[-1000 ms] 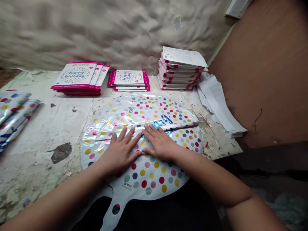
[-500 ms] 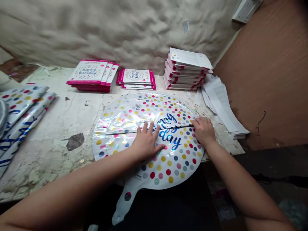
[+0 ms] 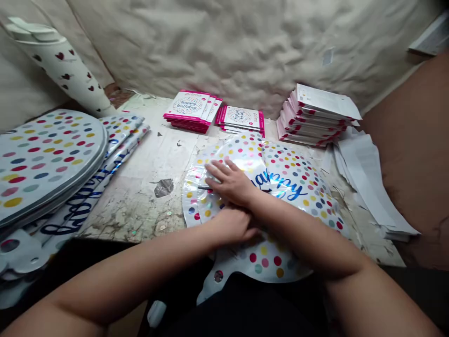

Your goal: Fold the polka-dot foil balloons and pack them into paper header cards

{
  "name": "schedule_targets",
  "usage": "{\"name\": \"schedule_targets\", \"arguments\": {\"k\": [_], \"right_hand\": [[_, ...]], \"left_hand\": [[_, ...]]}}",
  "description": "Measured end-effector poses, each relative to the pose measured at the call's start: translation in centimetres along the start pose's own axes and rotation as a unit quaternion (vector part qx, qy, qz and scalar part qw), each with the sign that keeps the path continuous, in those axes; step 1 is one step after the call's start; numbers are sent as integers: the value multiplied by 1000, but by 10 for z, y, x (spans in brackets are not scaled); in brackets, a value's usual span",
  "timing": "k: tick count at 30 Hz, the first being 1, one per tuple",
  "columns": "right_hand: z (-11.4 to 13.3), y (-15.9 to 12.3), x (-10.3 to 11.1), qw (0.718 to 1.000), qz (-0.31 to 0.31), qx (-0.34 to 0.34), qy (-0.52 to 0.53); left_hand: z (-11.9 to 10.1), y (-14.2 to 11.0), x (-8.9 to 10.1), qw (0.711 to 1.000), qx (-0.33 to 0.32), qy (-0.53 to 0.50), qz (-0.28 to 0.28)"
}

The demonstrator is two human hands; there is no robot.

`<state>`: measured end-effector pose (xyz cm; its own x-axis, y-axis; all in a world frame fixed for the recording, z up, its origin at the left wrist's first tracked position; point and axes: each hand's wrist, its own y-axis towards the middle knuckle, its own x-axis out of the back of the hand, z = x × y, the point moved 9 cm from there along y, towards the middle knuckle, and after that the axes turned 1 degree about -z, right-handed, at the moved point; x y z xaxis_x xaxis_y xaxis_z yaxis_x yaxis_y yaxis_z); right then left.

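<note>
while the right hand (image 3: 229, 182) presses open and flat on the round white polka-dot foil balloon (image 3: 291, 187) lying on the stained white worktable (image 3: 133, 206), the left hand (image 3: 233, 225) tucks beneath, its grip impossible to call.

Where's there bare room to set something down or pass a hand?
Open tabletop lies between the stacked foil balloons and the polka-dot balloon. Behind and right of it is crowded: pink-edged packets and loose paper sheets.

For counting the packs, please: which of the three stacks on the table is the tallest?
The rightmost stack of packs is tallest: its white backs face up, while the left and middle stacks show printed fronts.
</note>
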<state>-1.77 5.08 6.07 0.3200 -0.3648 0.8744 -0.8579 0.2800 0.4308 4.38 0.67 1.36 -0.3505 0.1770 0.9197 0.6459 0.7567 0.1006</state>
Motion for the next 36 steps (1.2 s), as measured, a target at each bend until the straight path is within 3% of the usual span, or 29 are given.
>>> {"name": "schedule_targets", "arguments": {"k": [2, 5, 8, 12, 15, 17, 21, 25, 27, 28, 29, 31, 33, 34, 36], "right_hand": [[-14, -12, -17, 991, 28, -126, 23], [-25, -38, -36, 958, 101, -256, 74], [-11, -43, -40, 953, 125, -247, 121], [0, -41, -42, 954, 140, -205, 167], [-9, -44, -39, 950, 110, -219, 192], [-19, -47, -36, 943, 77, -265, 185], [-21, -47, -44, 941, 53, -296, 159], [-37, -49, -43, 937, 24, -315, 148], [-66, -61, -22, 926, -10, -351, 135], [-85, -72, -1, 914, -54, -382, 124], [-104, -86, 25, 898, -111, -412, 109], [-130, -123, 91, 838, -283, -462, 68], [-128, -150, 142, 810, -380, -446, 35], [-120, -154, 157, 824, -378, -421, 39], [-91, -151, 160, 884, -298, -346, 99]], "left_hand": [[3, -33, 11, 997, -71, 23, -3], [23, -74, 39, 984, -116, 101, -91], [53, -83, 57, 972, -87, 175, -128], [83, -57, 56, 971, -58, 223, -61], [96, -39, 57, 960, -32, 277, -7], [94, -33, 66, 951, -22, 307, -13], [63, -32, 82, 950, -13, 293, -107], [45, -40, 45, 976, -1, 208, -67], [56, -44, 28, 979, 43, 195, -43], [63, -45, 22, 980, 63, 188, -31], [71, -45, 18, 980, 79, 180, -16], [83, -45, 14, 983, 92, 161, 18], [92, -43, 19, 984, 94, 143, 40], [96, -43, 23, 987, 89, 127, 48], [103, -41, 37, 993, 86, 74, 39]]}}
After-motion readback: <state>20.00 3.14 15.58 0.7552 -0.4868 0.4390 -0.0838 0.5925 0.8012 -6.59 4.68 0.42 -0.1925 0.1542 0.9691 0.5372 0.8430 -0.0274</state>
